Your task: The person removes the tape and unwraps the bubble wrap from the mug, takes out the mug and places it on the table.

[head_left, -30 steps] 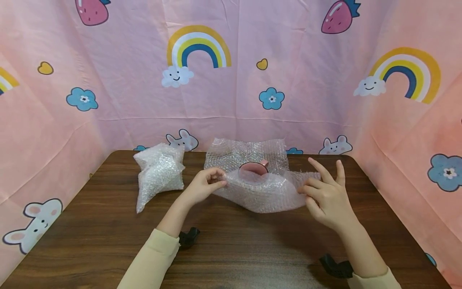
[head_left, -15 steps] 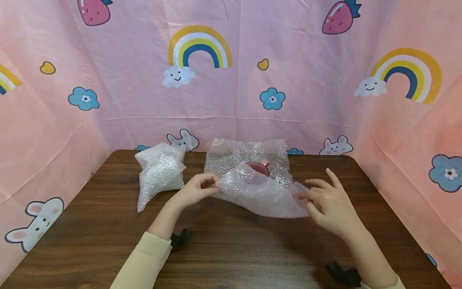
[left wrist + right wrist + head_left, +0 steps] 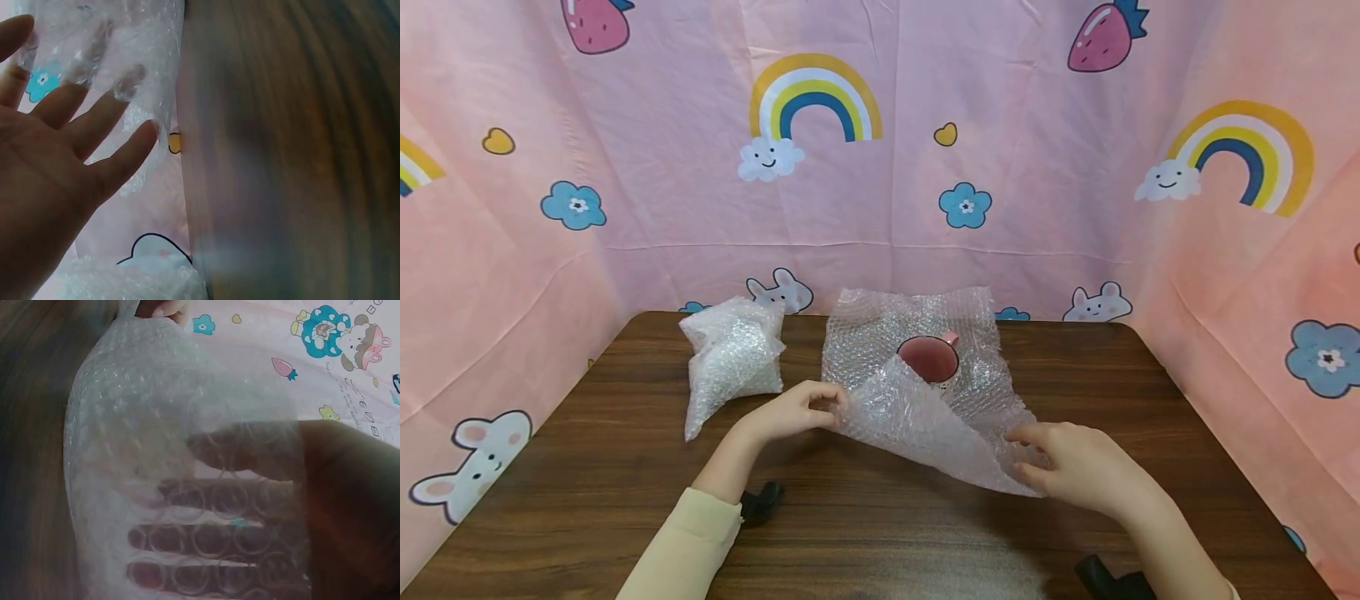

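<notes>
A pink-lined mug [image 3: 928,358] with a dark rim and pink handle stands on a sheet of bubble wrap [image 3: 917,417] at the middle of the table. The sheet's near part is folded up in front of the mug and hides its lower side. My left hand [image 3: 808,406] pinches the near left edge between thumb and forefinger. In the left wrist view its other fingers [image 3: 128,150] spread against the film. At the near right corner my right hand [image 3: 1075,462] touches the wrap. Its straight fingers [image 3: 159,537] show through the bubbles in the right wrist view, thumb apart.
A bundle done up in bubble wrap [image 3: 735,358] lies to the left on the dark wooden table [image 3: 880,542]. Pink printed cloth [image 3: 887,200] hangs behind and on both sides. Black wrist mounts [image 3: 763,502] sit under my forearms.
The folded near part of the wrap has dropped lower and toward me, uncovering more of the mug. Both hands have come down and closer, and the right hand's raised fingers have lowered.
</notes>
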{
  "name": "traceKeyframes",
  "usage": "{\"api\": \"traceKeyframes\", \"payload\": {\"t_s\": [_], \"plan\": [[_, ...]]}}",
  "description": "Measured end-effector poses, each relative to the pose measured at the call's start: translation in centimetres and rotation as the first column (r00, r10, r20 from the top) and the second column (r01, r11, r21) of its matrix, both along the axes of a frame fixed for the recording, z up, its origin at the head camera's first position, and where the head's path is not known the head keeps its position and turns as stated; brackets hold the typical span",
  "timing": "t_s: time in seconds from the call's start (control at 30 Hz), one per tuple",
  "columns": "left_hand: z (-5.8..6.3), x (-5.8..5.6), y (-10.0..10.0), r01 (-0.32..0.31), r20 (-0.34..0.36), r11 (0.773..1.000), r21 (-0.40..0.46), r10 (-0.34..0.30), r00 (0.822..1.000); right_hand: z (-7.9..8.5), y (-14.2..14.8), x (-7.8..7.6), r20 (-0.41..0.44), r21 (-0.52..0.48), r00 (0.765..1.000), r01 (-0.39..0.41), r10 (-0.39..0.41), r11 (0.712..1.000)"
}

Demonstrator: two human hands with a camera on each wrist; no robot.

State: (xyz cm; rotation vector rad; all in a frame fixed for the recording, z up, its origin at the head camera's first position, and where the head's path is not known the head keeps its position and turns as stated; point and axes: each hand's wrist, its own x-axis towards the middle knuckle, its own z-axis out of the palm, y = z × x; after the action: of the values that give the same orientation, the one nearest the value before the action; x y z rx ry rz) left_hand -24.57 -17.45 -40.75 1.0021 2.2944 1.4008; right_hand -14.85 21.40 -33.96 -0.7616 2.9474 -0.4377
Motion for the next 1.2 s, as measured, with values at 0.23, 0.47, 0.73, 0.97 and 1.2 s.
{"api": "traceKeyframes", "payload": {"t_s": [0.23, 0.47, 0.73, 0.97, 1.2], "plan": [[-0.7, -0.1, -0.4, 0.117, -0.036, 0.993, 0.002, -0.117, 0.992, -1.3, 0.0, -0.2, 0.087, -0.015, 0.995, -0.055, 0.057, 0.998], [-0.7, 0.1, -0.2, 0.093, 0.049, 0.993, -0.077, -0.089, 0.995, -2.4, -0.1, -0.6, 0.196, -0.047, 0.977, -0.076, 0.084, 0.996], [-0.7, 0.3, 0.0, 0.091, 0.133, 0.992, -0.088, -0.079, 0.988, -3.1, 0.1, -1.2, 0.241, -0.046, 0.968, -0.066, 0.075, 0.997], [-0.8, 0.4, 0.1, -0.065, 0.158, 0.978, -0.200, 0.098, 0.983, -3.9, 0.2, -1.9, 0.260, -0.054, 0.960, -0.094, 0.105, 0.994], [-0.3, 0.9, 0.9, -0.141, 0.222, 0.953, -0.270, 0.204, 0.954, -4.8, 0.4, -2.6, 0.287, -0.064, 0.949, -0.117, 0.131, 0.991]]}}
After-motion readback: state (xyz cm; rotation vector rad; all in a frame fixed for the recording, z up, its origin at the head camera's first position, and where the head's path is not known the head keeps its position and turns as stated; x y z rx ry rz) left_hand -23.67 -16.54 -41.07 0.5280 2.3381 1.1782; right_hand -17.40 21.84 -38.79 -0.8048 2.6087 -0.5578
